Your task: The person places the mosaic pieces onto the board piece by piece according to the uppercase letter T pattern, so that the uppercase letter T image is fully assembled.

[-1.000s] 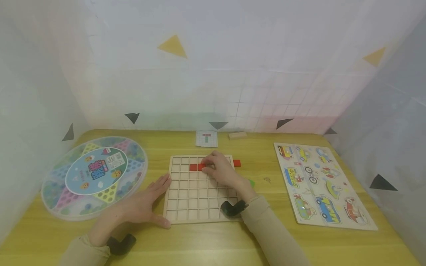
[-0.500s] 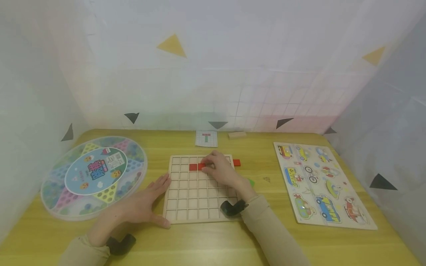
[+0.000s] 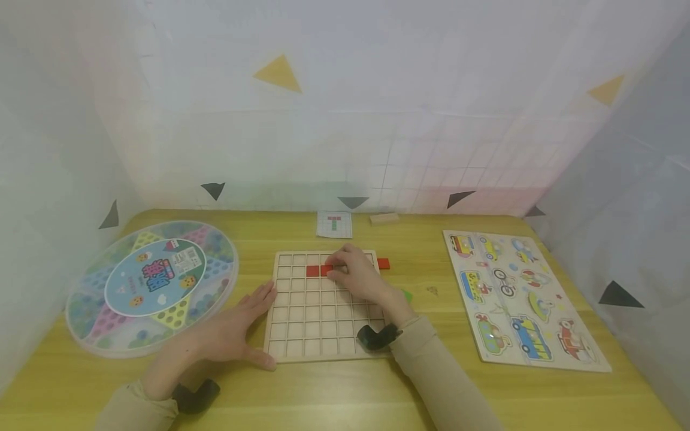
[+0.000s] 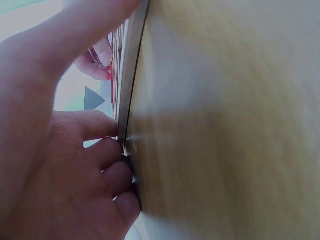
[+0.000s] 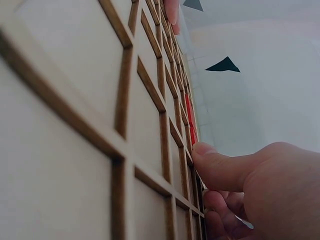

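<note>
A wooden grid board (image 3: 304,314) lies on the table with square cells. In its second row from the back, a red square tile (image 3: 312,271) sits in a cell. Just right of it is a second red tile (image 3: 325,270), partly covered by my right hand (image 3: 362,276), whose thumb and forefinger pinch it. The right wrist view shows the thumb (image 5: 207,155) at the end of the red strip, other fingers curled below. My left hand (image 3: 229,329) has its fingers spread, thumb and fingertips against the board's left edge. In the left wrist view the fingers (image 4: 107,150) meet that edge.
Another red piece (image 3: 383,263) pokes out beyond the board's right edge, and a green piece (image 3: 408,296) shows behind my right wrist. A pattern card (image 3: 334,225) and wooden block (image 3: 384,219) lie at the back. A round game box (image 3: 223,281) is left, a vehicle puzzle board (image 3: 507,323) right.
</note>
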Available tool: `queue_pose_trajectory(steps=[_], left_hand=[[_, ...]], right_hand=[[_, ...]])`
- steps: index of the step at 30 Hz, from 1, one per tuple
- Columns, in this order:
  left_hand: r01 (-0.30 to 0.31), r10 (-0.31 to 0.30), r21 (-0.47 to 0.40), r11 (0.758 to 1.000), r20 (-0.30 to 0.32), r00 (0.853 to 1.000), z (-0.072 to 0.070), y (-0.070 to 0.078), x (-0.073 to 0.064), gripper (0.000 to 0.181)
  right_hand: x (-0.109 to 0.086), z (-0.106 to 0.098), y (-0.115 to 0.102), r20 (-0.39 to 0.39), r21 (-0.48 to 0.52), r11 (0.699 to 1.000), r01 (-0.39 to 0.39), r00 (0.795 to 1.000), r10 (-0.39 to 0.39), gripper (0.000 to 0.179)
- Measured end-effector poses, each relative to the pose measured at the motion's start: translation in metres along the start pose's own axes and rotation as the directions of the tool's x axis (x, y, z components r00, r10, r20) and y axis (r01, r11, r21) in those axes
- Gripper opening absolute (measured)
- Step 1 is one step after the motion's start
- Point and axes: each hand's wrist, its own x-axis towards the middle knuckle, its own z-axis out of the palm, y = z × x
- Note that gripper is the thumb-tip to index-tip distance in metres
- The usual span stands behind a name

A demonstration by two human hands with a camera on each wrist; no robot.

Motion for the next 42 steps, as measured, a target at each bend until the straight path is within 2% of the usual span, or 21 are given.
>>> queue_pose_trajectory(steps=[23, 30, 38, 42], left_hand=[[0.012, -0.012, 0.011, 1.000, 0.000, 1.000, -0.001, 0.000, 0.000, 0.132], [0.004, -0.004, 0.015, 1.000, 0.001, 1.000, 0.001, 0.000, 0.001, 0.131], [0.008, -0.008, 0.013, 1.000, -0.004, 1.000, 0.001, 0.000, 0.000, 0.132], [0.012, -0.012, 0.013, 1.000, -0.004, 1.000, 0.001, 0.000, 0.001, 0.132]], right_hand=[[0.000, -0.002, -0.002, -0.003, 0.035, 0.999, 0.017, 1.000, -0.017, 0.021], [-0.003, -0.010, -0.005, -0.027, 0.074, 0.997, 0.003, 1.000, -0.001, 0.025], [-0.011, -0.022, -0.011, -0.038, 0.081, 0.994, 0.077, 0.997, -0.074, 0.022], [-0.016, -0.027, -0.010, -0.024, 0.086, 0.996, 0.039, 0.999, -0.037, 0.022]])
